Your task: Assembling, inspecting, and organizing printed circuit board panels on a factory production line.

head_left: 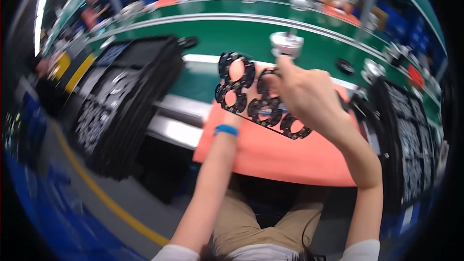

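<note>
1. Khaki-trousered lap (pixel 241 217) nearest; salmon mat (pixel 290 159) beyond.
2. Left hand (pixel 235 116) sits under the black ringed panel (pixel 241 92); its grasp cannot be told.
3. Right hand (pixel 302 96) pinches the panel's top edge, mid-handling above the mat.
4. Black tray stacks (pixel 125 101) flank.

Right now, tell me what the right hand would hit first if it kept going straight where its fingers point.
The right hand points up and away, toward the white round container on the green surface. That would likely come first, though depth is hard to judge. The hand's fingers are at the black ring panel.
</note>
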The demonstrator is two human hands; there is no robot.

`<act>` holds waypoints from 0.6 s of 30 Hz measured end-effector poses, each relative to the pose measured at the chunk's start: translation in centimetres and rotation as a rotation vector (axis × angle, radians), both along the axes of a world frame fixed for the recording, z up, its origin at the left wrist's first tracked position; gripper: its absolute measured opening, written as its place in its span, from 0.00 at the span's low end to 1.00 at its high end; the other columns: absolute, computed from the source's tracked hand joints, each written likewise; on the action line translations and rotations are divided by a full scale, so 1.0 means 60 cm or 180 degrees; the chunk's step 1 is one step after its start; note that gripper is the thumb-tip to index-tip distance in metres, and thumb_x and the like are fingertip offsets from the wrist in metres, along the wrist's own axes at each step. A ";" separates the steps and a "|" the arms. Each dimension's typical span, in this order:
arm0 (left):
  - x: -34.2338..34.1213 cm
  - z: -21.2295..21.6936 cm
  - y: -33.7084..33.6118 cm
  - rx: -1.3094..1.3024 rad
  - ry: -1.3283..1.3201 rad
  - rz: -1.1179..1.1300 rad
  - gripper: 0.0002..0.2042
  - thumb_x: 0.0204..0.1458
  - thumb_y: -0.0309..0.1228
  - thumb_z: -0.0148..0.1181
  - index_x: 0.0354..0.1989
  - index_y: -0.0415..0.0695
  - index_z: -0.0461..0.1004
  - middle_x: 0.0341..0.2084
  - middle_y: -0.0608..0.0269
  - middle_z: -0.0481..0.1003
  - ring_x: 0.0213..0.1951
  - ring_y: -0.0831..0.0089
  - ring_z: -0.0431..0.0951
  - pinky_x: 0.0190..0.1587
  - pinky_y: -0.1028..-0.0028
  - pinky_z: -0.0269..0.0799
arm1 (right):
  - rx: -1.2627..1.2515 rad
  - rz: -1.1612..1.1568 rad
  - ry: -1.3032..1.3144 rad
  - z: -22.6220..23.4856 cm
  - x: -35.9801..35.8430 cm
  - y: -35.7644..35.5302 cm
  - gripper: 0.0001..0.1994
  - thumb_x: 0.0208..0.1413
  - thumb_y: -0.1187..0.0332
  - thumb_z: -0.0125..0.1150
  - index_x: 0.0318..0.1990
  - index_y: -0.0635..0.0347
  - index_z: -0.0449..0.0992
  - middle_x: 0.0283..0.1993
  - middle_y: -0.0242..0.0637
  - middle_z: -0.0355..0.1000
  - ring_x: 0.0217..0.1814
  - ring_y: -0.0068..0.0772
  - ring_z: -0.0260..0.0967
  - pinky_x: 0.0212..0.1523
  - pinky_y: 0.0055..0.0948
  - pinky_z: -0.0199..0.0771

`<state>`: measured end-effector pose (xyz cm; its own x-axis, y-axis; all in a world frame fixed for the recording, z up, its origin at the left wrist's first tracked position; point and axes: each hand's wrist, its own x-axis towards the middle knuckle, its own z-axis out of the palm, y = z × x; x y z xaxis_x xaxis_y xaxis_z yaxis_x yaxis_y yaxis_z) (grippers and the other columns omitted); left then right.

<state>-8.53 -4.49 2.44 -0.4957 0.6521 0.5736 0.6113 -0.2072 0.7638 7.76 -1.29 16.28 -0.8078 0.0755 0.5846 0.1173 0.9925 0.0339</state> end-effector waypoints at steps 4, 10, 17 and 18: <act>0.038 0.020 -0.074 -0.0139 -0.0471 0.0056 0.15 0.58 0.34 0.44 0.54 0.47 0.61 0.47 0.60 0.66 0.50 0.72 0.65 0.51 0.72 0.60 | -0.0464 0.0611 -0.0158 0.005 -0.063 -0.052 0.13 0.57 0.63 0.47 0.30 0.64 0.59 0.19 0.44 0.68 0.19 0.48 0.67 0.17 0.39 0.64; -0.010 -0.084 0.019 0.0497 -0.0553 -0.0014 0.10 0.52 0.34 0.50 0.40 0.43 0.67 0.36 0.60 0.72 0.38 0.73 0.70 0.42 0.72 0.64 | -0.0165 0.1051 -0.0103 -0.011 -0.195 -0.103 0.13 0.58 0.60 0.45 0.30 0.60 0.57 0.17 0.45 0.66 0.20 0.50 0.66 0.19 0.42 0.62; -0.001 -0.059 0.029 -0.0586 0.0020 -0.0136 0.09 0.46 0.32 0.54 0.29 0.38 0.70 0.21 0.60 0.73 0.22 0.74 0.71 0.26 0.72 0.66 | -0.0120 0.1249 -0.0164 -0.055 -0.284 -0.108 0.14 0.58 0.59 0.46 0.29 0.62 0.59 0.16 0.46 0.66 0.21 0.49 0.67 0.21 0.42 0.64; -0.002 -0.062 0.028 -0.0425 -0.0174 -0.0243 0.08 0.46 0.31 0.53 0.29 0.38 0.70 0.19 0.61 0.73 0.20 0.74 0.70 0.24 0.73 0.66 | -0.0136 0.1287 -0.0168 -0.057 -0.292 -0.113 0.14 0.58 0.59 0.46 0.29 0.62 0.59 0.16 0.46 0.66 0.21 0.49 0.67 0.21 0.42 0.64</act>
<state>-8.67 -2.84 -1.27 -0.4700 0.7577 0.4529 0.5543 -0.1459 0.8194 -9.78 -8.05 12.84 -0.8062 -0.2310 0.5447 -0.2834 0.9589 -0.0127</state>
